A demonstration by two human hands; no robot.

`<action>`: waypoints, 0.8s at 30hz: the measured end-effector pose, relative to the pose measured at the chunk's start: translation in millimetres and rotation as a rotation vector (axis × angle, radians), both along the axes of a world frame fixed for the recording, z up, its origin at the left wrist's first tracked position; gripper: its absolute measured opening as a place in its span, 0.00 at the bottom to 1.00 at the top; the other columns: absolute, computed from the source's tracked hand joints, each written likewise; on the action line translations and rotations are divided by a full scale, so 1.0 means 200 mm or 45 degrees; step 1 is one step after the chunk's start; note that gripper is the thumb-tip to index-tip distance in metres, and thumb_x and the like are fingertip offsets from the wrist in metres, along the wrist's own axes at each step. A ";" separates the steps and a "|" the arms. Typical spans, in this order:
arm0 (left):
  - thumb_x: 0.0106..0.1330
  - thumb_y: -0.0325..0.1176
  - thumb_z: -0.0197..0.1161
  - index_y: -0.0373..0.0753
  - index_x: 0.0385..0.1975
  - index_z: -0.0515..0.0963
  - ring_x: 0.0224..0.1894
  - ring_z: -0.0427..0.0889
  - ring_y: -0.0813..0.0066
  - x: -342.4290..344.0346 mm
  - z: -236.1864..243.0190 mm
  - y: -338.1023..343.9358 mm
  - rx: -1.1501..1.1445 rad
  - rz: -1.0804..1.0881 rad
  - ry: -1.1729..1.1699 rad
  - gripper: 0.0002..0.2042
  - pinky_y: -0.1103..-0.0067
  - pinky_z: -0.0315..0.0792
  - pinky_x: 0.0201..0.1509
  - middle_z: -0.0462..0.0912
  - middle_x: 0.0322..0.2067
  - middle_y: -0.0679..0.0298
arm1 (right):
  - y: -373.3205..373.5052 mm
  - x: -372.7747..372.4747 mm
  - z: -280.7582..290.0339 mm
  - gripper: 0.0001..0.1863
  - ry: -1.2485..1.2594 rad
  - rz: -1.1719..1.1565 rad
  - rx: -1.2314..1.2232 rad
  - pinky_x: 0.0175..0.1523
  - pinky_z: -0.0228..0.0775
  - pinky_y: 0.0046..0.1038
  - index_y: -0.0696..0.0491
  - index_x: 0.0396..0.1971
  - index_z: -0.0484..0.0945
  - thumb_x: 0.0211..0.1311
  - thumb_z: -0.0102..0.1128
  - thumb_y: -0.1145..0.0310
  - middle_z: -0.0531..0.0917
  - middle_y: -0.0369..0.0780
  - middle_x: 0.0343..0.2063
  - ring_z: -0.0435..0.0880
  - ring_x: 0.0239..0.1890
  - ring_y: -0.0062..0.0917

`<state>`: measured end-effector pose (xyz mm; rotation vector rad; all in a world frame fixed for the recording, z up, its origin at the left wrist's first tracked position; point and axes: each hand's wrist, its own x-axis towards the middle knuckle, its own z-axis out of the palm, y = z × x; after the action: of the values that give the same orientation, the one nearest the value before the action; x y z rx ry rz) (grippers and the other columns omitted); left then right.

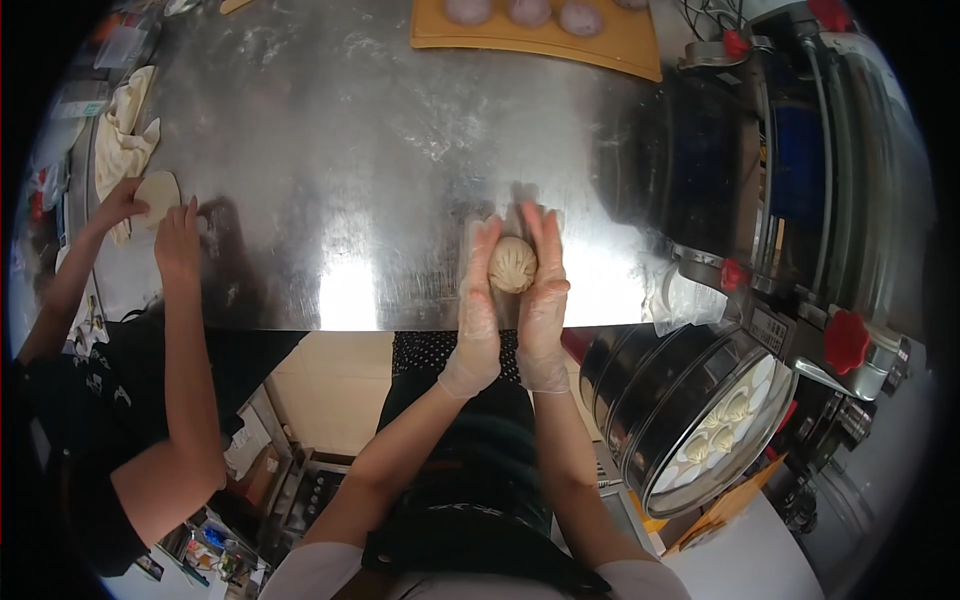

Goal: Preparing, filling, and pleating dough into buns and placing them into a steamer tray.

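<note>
At far left, beside a rumpled cream cloth [125, 140] on the steel table [300, 170], a co-worker's hands [179, 240] at a pale, flat dough round [158, 198]. Further right, near the table's front edge, left hand [478, 310] in a clear glove, laid along the left side of a pleated bun [513, 265], fingers pointing away from the body. Against the bun's other side, right hand [543, 308], gloved too; bun clamped between the palms, gathered top upward (resting on the table or lifted, cannot tell). Beyond, pale purple dough balls [580, 18] on an orange board [540, 45]. At far right, a steamer stack [650, 395] holding pale buns [697, 450], then a machine [825, 170] with red knobs [848, 340].
</note>
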<state>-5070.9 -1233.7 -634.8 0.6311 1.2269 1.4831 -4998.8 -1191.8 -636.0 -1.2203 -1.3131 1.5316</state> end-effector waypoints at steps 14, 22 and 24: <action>0.68 0.69 0.26 0.36 0.73 0.38 0.75 0.42 0.61 0.00 -0.02 -0.03 0.026 -0.083 0.228 0.44 0.68 0.38 0.76 0.46 0.73 0.52 | -0.11 -0.06 0.09 0.55 0.062 -0.108 -0.030 0.75 0.41 0.38 0.57 0.72 0.46 0.59 0.26 0.24 0.57 0.47 0.70 0.52 0.73 0.35; 0.69 0.68 0.27 0.33 0.72 0.39 0.74 0.45 0.60 -0.02 0.11 -0.09 0.142 -0.083 0.185 0.45 0.68 0.38 0.76 0.51 0.71 0.51 | -0.18 -0.11 0.35 0.49 0.048 -0.090 -0.139 0.75 0.38 0.37 0.56 0.72 0.47 0.65 0.26 0.29 0.55 0.44 0.71 0.50 0.73 0.34; 0.69 0.68 0.29 0.33 0.72 0.41 0.74 0.46 0.60 -0.08 0.15 -0.10 0.106 -0.046 0.162 0.45 0.67 0.38 0.76 0.51 0.71 0.51 | -0.20 -0.04 0.31 0.45 -0.066 -0.131 -0.055 0.75 0.40 0.37 0.58 0.69 0.53 0.67 0.35 0.34 0.58 0.47 0.69 0.52 0.72 0.36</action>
<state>-5086.6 -1253.5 -605.6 0.8098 1.2485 1.4881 -5006.2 -1231.1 -574.1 -1.3421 -1.2361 1.4714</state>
